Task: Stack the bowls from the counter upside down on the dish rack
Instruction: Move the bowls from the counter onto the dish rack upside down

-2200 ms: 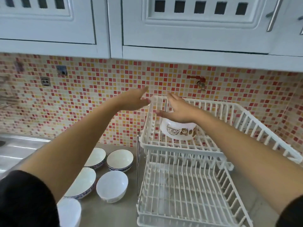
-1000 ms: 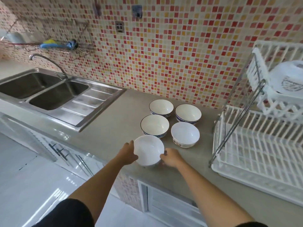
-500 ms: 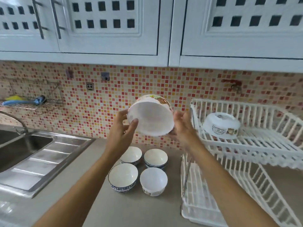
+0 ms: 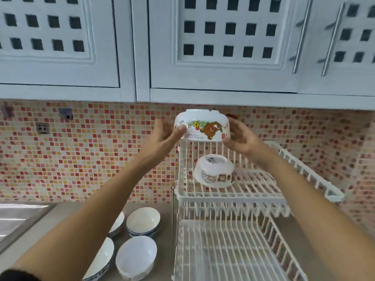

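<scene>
A white bowl with a bear picture (image 4: 203, 125) is held upside down in the air, above the left end of the white dish rack's upper tier (image 4: 253, 191). My left hand (image 4: 165, 136) grips its left side and my right hand (image 4: 239, 138) its right side. Below it, another white picture bowl (image 4: 214, 173) lies upside down on the upper tier. Several bowls stand upright on the counter left of the rack: a plain white one (image 4: 136, 256), a blue-rimmed one (image 4: 143, 221), and two more (image 4: 101, 260) (image 4: 117, 222) partly hidden by my left arm.
The rack's lower tier (image 4: 233, 250) holds nothing. White wall cabinets (image 4: 203, 47) hang low over the rack. A steel sink drainboard (image 4: 18, 218) lies at the far left. The mosaic tile wall stands close behind the rack.
Both hands picked a bowl off the counter, raised it, turned it from open-side-facing-me to upside down, and carried it right over the rack's upper tier.
</scene>
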The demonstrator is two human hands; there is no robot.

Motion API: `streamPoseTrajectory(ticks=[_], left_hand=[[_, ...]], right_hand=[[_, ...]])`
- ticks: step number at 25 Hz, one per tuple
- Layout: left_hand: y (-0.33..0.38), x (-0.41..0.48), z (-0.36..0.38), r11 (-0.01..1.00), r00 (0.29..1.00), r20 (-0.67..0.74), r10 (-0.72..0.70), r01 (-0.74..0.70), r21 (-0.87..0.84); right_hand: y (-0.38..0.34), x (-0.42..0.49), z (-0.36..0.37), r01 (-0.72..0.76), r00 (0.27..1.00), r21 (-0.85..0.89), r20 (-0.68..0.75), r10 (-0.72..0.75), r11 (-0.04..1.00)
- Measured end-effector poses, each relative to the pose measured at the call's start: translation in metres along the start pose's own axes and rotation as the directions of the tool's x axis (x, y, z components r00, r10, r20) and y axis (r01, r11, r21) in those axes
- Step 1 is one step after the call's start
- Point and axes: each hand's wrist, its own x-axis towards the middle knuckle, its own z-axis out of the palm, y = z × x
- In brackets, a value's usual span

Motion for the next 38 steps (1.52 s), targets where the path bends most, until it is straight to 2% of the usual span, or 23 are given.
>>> streamPoseTrajectory(ticks=[3,8,15,22,24,27,32,35,38], left_hand=[[-0.013,0.032,0.031,0.991,0.987,0.152,-0.055,0.035,0.132],[-0.028,0.063,0.07,0.961,0.939,0.315,-0.137,0.049,0.272],[-0.046,0.083,0.1,0.838,0.851,0.403,-0.336,0.075,0.541],[-0.046,0.079,0.106,0.713,0.803,0.43,-0.412,-0.01,0.701],[-0.035,0.075,0.097,0.715,0.837,0.417,-0.354,-0.045,0.697],[-0.018,0.063,0.068,0.718,0.897,0.372,-0.24,-0.094,0.69],[-0.01,0.024,0.002,0.7,0.948,0.252,-0.192,-0.048,0.713],[-0.019,-0.012,-0.038,0.668,0.951,0.215,-0.224,-0.01,0.744],[-0.035,-0.053,-0.067,0.65,0.936,0.164,-0.313,0.084,0.756]], right_hand=[[0.032,0.011,-0.036,-0.046,0.997,-0.245,0.046,0.059,0.968],[0.077,0.036,-0.06,-0.073,0.974,-0.466,0.155,0.163,0.882],[0.117,0.051,-0.062,-0.122,0.917,-0.617,0.23,0.326,0.777],[0.109,0.048,-0.054,-0.115,0.9,-0.737,0.207,0.384,0.666],[0.09,0.045,-0.049,-0.085,0.921,-0.766,0.184,0.345,0.637],[0.054,0.043,-0.029,-0.062,0.943,-0.752,0.17,0.284,0.656],[0.0,0.044,0.04,0.052,0.965,-0.723,0.215,0.153,0.689],[-0.021,0.043,0.1,0.122,0.961,-0.714,0.259,0.099,0.689],[-0.022,0.04,0.156,0.124,0.955,-0.699,0.276,0.105,0.704]])
